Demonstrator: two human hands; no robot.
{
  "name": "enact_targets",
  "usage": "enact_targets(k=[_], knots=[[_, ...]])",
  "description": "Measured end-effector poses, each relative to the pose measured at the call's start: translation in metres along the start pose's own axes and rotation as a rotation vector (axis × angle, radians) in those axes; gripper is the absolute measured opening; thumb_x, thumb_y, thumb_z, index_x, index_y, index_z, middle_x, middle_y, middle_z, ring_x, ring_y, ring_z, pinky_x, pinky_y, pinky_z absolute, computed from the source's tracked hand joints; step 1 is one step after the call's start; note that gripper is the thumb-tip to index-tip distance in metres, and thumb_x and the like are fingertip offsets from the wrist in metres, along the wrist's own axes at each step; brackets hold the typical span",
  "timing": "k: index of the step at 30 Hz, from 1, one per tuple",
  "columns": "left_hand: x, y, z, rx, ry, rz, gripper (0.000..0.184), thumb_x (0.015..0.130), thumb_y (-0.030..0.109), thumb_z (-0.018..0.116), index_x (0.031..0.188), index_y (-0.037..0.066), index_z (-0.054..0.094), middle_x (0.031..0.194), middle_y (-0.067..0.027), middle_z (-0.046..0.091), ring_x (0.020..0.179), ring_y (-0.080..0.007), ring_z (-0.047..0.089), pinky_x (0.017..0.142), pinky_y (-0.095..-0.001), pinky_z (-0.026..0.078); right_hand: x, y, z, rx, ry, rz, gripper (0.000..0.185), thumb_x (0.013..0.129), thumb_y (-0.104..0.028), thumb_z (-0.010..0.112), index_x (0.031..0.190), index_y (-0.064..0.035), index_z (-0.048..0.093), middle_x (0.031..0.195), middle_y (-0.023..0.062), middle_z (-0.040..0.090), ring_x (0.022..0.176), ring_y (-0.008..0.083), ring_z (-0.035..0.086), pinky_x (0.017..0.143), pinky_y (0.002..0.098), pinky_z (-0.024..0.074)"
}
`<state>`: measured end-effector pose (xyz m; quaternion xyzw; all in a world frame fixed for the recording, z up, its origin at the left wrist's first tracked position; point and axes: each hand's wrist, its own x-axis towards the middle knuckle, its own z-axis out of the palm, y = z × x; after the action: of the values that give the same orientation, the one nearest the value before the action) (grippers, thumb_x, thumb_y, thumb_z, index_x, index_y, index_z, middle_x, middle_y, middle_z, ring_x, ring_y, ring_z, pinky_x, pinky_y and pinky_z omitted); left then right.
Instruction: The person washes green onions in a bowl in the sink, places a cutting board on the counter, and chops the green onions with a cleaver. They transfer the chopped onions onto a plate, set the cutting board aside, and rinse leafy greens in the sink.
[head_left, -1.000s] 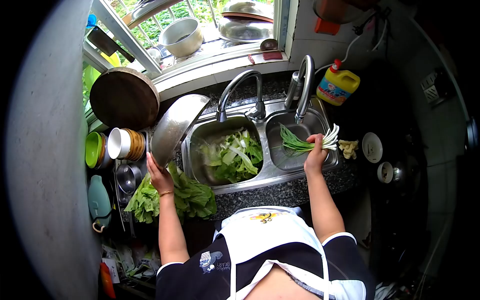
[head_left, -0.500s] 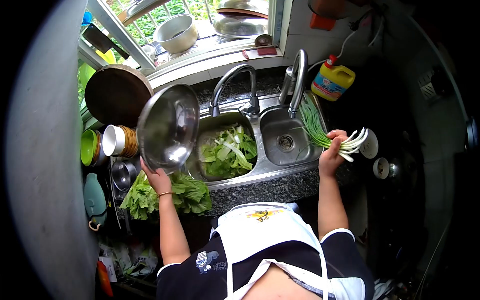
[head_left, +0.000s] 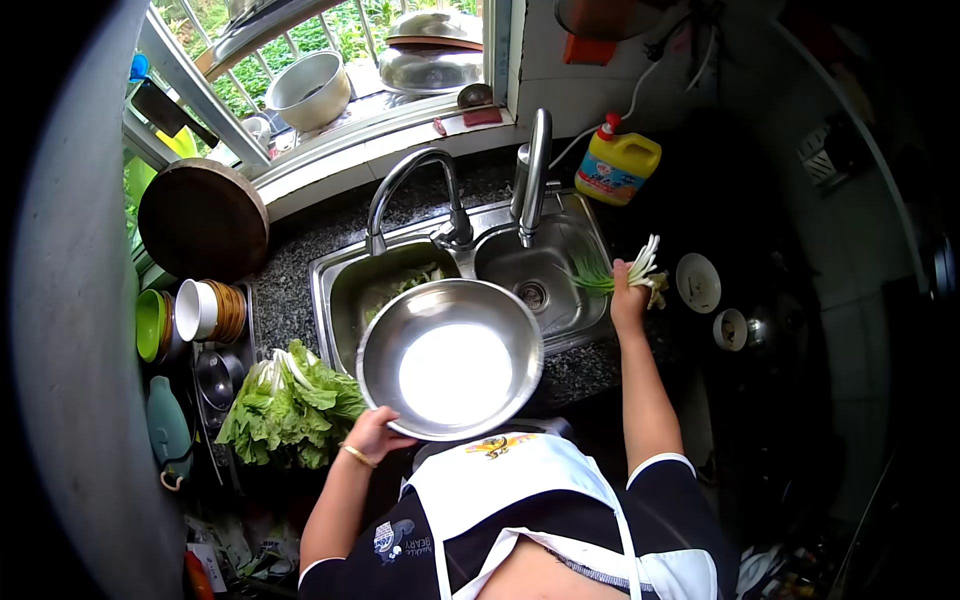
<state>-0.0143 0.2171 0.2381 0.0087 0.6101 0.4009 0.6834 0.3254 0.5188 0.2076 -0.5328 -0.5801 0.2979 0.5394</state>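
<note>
My left hand point(head_left: 377, 436) grips the near left rim of a large metal bowl point(head_left: 375, 365), whose shiny inside faces up. The bowl overlaps the front of the left sink basin point(head_left: 345, 290) and hides most of the cut greens point(head_left: 425, 276) lying there. In my right hand point(head_left: 629, 292) is a bunch of spring onions point(head_left: 645, 262), white ends up to the right and green tops over the right basin point(head_left: 570, 265). Leafy lettuce point(head_left: 290, 410) rests on the counter left of the bowl.
Two faucets point(head_left: 450, 200) point(head_left: 537, 165) arch over the sink. A yellow detergent bottle point(head_left: 618, 165) stands behind it. At left are a round wooden board point(head_left: 203, 218), stacked bowls point(head_left: 197, 310) and a small metal bowl point(head_left: 215, 375). Two small dishes point(head_left: 698, 283) point(head_left: 730, 330) sit at right.
The metal bowl has come from the sink's left side to its front, over the left basin's near edge, with my left hand on it. The spring onions have shifted; my right hand still holds them.
</note>
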Motion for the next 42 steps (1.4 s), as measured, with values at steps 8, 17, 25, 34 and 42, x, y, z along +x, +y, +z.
enact_targets(k=[8, 17, 25, 34, 42], knots=[[0.091, 0.004, 0.137, -0.004, -0.171, 0.011, 0.037, 0.082, 0.011, 0.048, 0.118, 0.004, 0.045, 0.108, -0.0141, 0.057, 0.087, -0.0309, 0.063, 0.072, -0.0386, 0.056, 0.029, -0.068, -0.03, 0.135, 0.059, -0.207, 0.016, 0.089, -0.018, 0.057, 0.086, -0.0039, 0.051, 0.081, 0.0012, 0.053, 0.07, 0.0079, 0.048, 0.063, 0.0221, 0.0417], [0.199, -0.01, 0.181, -0.121, -0.087, 0.002, 0.042, 0.081, 0.002, 0.046, 0.122, 0.012, 0.038, 0.108, -0.0129, 0.057, 0.09, -0.0288, 0.062, 0.059, -0.0369, 0.059, 0.025, -0.104, -0.064, 0.168, 0.012, -0.4, 0.014, 0.092, -0.011, 0.049, 0.08, -0.0026, 0.047, 0.082, 0.0076, 0.053, 0.075, 0.015, 0.051, 0.069, 0.0262, 0.0419], [0.205, -0.018, 0.2, -0.099, 0.08, 0.148, 0.043, 0.083, 0.01, 0.053, 0.119, 0.011, 0.031, 0.104, -0.0151, 0.056, 0.078, -0.0287, 0.065, 0.052, -0.0373, 0.057, 0.016, -0.074, -0.062, 0.18, -0.137, -0.264, 0.015, 0.089, -0.015, 0.055, 0.082, -0.0042, 0.047, 0.081, 0.0056, 0.052, 0.076, 0.0131, 0.05, 0.072, 0.0254, 0.0418], [0.107, 0.015, 0.246, 0.809, 0.286, 1.294, 0.09, 0.063, 0.033, 0.069, 0.136, 0.006, 0.024, 0.135, -0.0188, 0.028, 0.129, -0.0342, 0.022, 0.105, -0.0486, 0.014, -0.003, -0.059, -0.022, 0.088, -0.407, -0.094, 0.012, 0.089, -0.014, 0.057, 0.085, -0.0034, 0.052, 0.078, 0.0013, 0.053, 0.069, 0.0109, 0.05, 0.062, 0.0253, 0.0426], [0.08, 0.059, 0.244, 0.986, 0.013, 1.472, 0.054, 0.072, 0.015, 0.06, 0.123, 0.006, 0.044, 0.119, -0.0186, 0.05, 0.114, -0.0323, 0.046, 0.1, -0.0461, 0.031, -0.022, -0.087, 0.014, 0.148, -0.794, -0.622, 0.038, 0.073, -0.016, 0.073, 0.103, -0.0013, 0.053, 0.092, 0.0105, 0.059, 0.087, 0.0225, 0.058, 0.075, 0.0335, 0.0458]])
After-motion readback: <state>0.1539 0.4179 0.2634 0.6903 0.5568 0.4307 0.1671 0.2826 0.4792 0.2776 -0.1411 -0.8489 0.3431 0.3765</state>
